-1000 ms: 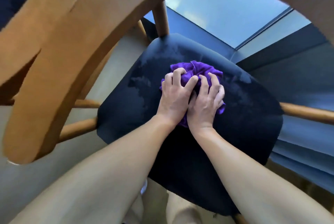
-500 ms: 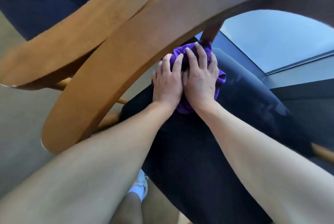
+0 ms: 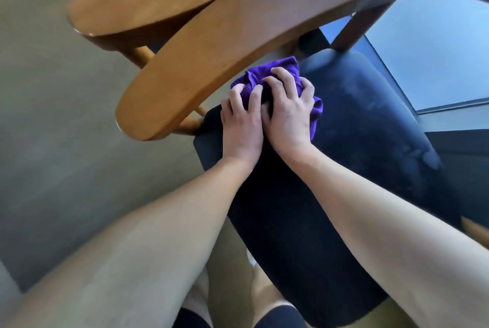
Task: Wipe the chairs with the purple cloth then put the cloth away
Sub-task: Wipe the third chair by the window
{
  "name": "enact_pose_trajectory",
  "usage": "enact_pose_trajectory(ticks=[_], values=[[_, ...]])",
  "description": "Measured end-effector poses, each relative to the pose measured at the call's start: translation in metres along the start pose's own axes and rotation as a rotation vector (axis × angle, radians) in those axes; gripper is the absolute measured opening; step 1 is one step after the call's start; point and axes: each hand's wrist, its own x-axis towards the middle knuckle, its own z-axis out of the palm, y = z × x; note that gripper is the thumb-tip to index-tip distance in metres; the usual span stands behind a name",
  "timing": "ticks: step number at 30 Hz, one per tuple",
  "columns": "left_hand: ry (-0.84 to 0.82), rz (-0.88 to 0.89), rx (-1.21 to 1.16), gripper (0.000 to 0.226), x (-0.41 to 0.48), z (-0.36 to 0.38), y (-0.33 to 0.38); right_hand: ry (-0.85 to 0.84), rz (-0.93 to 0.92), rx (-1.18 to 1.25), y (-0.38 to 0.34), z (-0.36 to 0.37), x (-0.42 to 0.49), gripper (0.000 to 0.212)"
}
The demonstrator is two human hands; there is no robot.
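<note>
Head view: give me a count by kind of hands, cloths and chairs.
Hands: 2, left hand and right hand, both gripping the cloth
Purple cloth: 1
Chairs: 2, near chair under the cloth, second chair beyond it
Total: 5

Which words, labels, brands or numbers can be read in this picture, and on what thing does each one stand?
None: no text is readable here.
The crumpled purple cloth, gripped by the left hand and right hand, shows no label.
The dark blue padded chair seat and the curved light-brown wooden chair back bear no mark or brand.
</note>
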Motion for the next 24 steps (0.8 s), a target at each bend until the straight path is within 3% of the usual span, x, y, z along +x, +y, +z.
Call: enact_pose_trajectory(ticks=[6, 11, 24], values=[[0.05, -0.142, 0.034, 0.032, -0.027, -0.017, -0.021, -0.028, -0.153, 0.047, -0.029, 0.009, -0.016, 0.027], [0.079, -0.244, -0.019, 0.036, -0.068, -0.029, -0.037, 0.058, -0.338, 0.105, -0.053, 0.01, -0.045, 0.021], [-0.035, -0.378, -0.181, 0.032, -0.131, -0.061, -0.043, -0.009, -0.393, 0.138, -0.068, 0.011, -0.109, 0.023]])
